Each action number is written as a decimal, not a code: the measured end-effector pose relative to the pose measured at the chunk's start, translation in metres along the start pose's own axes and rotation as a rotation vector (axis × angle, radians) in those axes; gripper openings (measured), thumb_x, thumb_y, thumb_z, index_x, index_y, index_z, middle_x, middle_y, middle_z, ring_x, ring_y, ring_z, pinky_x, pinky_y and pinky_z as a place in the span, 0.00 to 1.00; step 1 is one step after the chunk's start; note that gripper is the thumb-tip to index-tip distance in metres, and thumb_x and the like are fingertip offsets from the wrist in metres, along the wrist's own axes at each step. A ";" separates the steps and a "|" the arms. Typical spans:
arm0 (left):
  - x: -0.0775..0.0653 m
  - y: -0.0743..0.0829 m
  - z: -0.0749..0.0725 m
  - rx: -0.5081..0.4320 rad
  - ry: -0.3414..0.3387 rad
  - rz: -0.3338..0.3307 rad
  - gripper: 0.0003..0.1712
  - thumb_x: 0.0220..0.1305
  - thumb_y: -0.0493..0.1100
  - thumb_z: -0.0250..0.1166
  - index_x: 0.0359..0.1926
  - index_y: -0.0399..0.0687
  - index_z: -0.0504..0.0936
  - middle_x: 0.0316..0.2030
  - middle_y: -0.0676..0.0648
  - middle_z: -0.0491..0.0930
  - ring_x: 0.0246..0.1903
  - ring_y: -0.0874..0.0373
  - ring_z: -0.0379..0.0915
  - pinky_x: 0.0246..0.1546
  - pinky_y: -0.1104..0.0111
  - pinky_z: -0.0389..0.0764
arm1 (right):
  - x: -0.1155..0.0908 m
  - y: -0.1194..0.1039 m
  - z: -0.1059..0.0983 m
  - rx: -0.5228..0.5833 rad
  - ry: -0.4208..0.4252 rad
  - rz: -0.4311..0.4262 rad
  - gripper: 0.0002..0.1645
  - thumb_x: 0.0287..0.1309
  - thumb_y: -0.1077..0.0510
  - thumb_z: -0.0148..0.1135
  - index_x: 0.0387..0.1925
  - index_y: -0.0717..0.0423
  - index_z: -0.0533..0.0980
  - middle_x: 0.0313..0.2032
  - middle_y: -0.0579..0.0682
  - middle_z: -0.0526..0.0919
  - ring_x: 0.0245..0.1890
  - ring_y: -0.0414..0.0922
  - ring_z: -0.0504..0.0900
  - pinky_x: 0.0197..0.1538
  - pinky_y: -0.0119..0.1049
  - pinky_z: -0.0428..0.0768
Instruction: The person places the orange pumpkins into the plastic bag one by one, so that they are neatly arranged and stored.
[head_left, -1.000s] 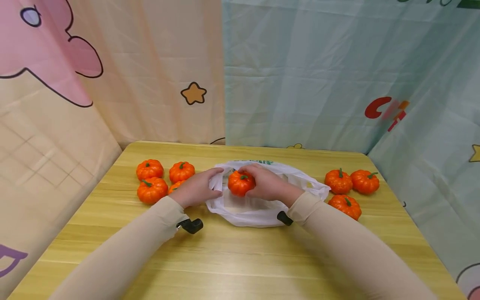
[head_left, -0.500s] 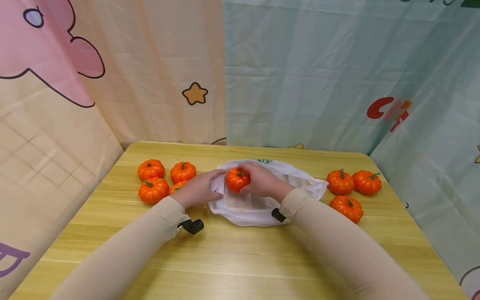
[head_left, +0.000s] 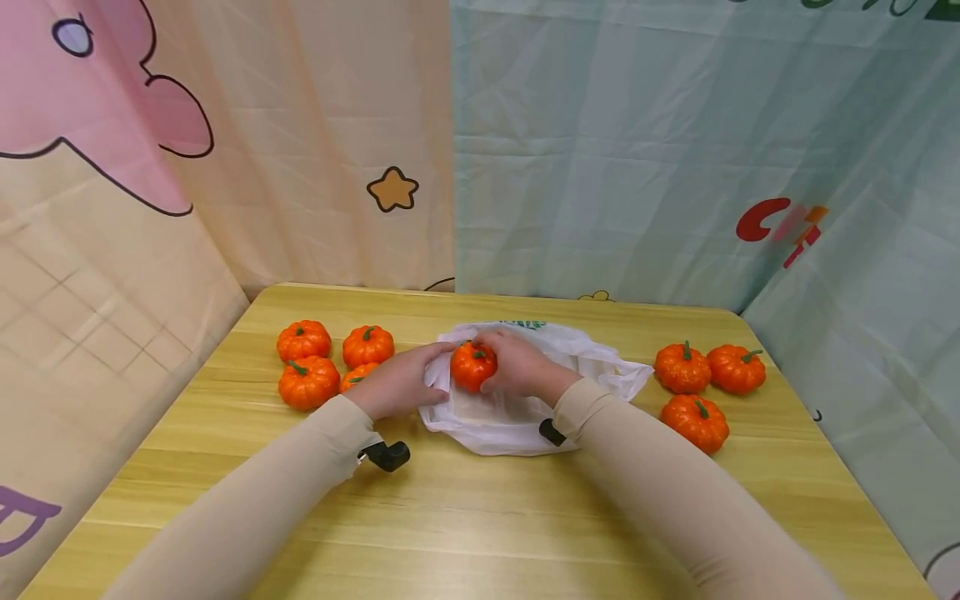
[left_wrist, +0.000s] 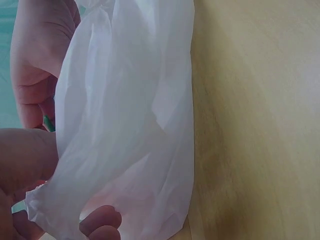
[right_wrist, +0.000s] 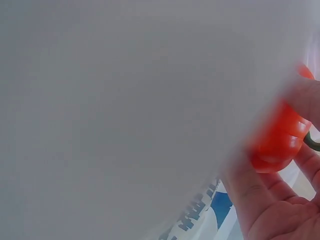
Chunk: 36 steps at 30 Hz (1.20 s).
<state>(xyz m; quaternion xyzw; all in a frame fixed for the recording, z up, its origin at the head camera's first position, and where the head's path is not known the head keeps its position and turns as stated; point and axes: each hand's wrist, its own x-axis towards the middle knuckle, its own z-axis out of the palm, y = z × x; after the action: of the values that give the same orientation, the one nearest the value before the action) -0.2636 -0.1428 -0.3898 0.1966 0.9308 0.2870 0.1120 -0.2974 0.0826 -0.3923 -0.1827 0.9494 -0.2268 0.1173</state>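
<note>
My right hand (head_left: 517, 364) grips a small orange pumpkin (head_left: 472, 367) with a green stem, over the mouth of a white plastic bag (head_left: 495, 439). The right wrist view shows fingers round the same pumpkin (right_wrist: 280, 145), with a blurred sheet of bag plastic covering most of the picture. At the bag's left side, my left hand (head_left: 401, 383) holds the rim. Up close in the left wrist view, the bag (left_wrist: 130, 100) passes between the thumb (left_wrist: 27, 155) and the fingers (left_wrist: 102, 220). The bag's inside is mostly hidden.
Several more orange pumpkins (head_left: 309, 383) stand at the table's left, one partly behind the left hand. Three pumpkins (head_left: 694, 422) sit in a group at the right. The wooden table (head_left: 465, 525) backs onto printed curtains (head_left: 600, 167). Black wrist-camera parts (head_left: 388, 456) stick out below the cuffs.
The right hand has shifted slightly left with the pumpkin, bringing it closer to the left hand. The left hand has stayed at the bag's rim.
</note>
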 end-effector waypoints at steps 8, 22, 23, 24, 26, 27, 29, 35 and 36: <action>-0.001 0.002 0.000 0.007 -0.001 -0.007 0.48 0.64 0.46 0.76 0.81 0.59 0.64 0.76 0.42 0.70 0.69 0.42 0.73 0.73 0.45 0.71 | 0.000 0.001 0.003 0.004 -0.005 -0.004 0.45 0.57 0.60 0.79 0.74 0.46 0.71 0.74 0.53 0.69 0.70 0.56 0.72 0.75 0.52 0.73; -0.003 0.001 0.000 0.014 0.011 0.004 0.48 0.64 0.46 0.76 0.81 0.57 0.64 0.75 0.42 0.71 0.70 0.42 0.72 0.73 0.45 0.71 | -0.001 0.003 0.003 0.034 -0.003 -0.005 0.50 0.57 0.58 0.80 0.78 0.49 0.65 0.74 0.52 0.70 0.71 0.54 0.72 0.76 0.51 0.72; -0.003 0.001 -0.001 0.014 0.011 0.002 0.48 0.64 0.46 0.76 0.81 0.57 0.64 0.75 0.42 0.71 0.70 0.42 0.72 0.73 0.45 0.71 | -0.002 0.003 0.003 0.034 -0.003 -0.007 0.50 0.56 0.58 0.80 0.78 0.49 0.65 0.74 0.53 0.70 0.71 0.54 0.72 0.76 0.51 0.72; -0.003 0.001 -0.001 0.013 0.010 0.001 0.48 0.64 0.46 0.76 0.81 0.57 0.64 0.75 0.42 0.71 0.70 0.42 0.72 0.73 0.45 0.71 | -0.002 0.003 0.002 0.031 -0.003 -0.010 0.50 0.57 0.58 0.80 0.78 0.49 0.65 0.74 0.53 0.70 0.71 0.54 0.72 0.76 0.51 0.72; -0.003 0.001 -0.001 0.016 0.010 0.000 0.48 0.64 0.46 0.76 0.81 0.57 0.64 0.75 0.42 0.70 0.69 0.42 0.72 0.73 0.45 0.71 | -0.004 0.003 0.000 0.025 -0.004 -0.020 0.50 0.57 0.57 0.80 0.77 0.50 0.65 0.74 0.54 0.70 0.71 0.55 0.72 0.76 0.51 0.71; -0.002 0.001 -0.001 0.016 0.009 -0.001 0.48 0.64 0.46 0.76 0.81 0.57 0.64 0.75 0.42 0.71 0.69 0.42 0.72 0.73 0.45 0.71 | -0.004 0.003 -0.001 0.020 -0.004 -0.029 0.50 0.57 0.57 0.79 0.78 0.51 0.65 0.74 0.54 0.70 0.72 0.55 0.72 0.77 0.51 0.71; -0.002 0.001 -0.001 0.017 0.009 0.001 0.48 0.64 0.46 0.76 0.81 0.57 0.64 0.75 0.42 0.71 0.68 0.42 0.73 0.73 0.45 0.71 | -0.006 0.003 -0.004 0.010 0.001 -0.044 0.50 0.57 0.57 0.79 0.78 0.51 0.65 0.75 0.54 0.70 0.73 0.55 0.71 0.78 0.51 0.70; -0.002 0.000 -0.001 0.035 0.012 0.012 0.47 0.64 0.46 0.76 0.80 0.55 0.64 0.74 0.41 0.71 0.66 0.43 0.74 0.72 0.46 0.72 | -0.011 0.006 -0.013 0.021 0.026 -0.061 0.49 0.56 0.57 0.79 0.77 0.51 0.67 0.76 0.53 0.69 0.75 0.55 0.69 0.78 0.53 0.68; -0.002 0.000 -0.001 0.039 0.013 0.013 0.47 0.64 0.46 0.76 0.80 0.55 0.65 0.74 0.41 0.72 0.66 0.43 0.75 0.72 0.46 0.73 | -0.012 0.007 -0.014 0.023 0.029 -0.061 0.48 0.57 0.56 0.79 0.77 0.51 0.67 0.76 0.53 0.69 0.75 0.55 0.69 0.78 0.53 0.68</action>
<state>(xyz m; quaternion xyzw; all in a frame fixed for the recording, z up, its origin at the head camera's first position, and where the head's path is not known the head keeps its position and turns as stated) -0.2624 -0.1441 -0.3890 0.2031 0.9356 0.2710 0.1002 -0.2932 0.0982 -0.3816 -0.2071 0.9423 -0.2440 0.0985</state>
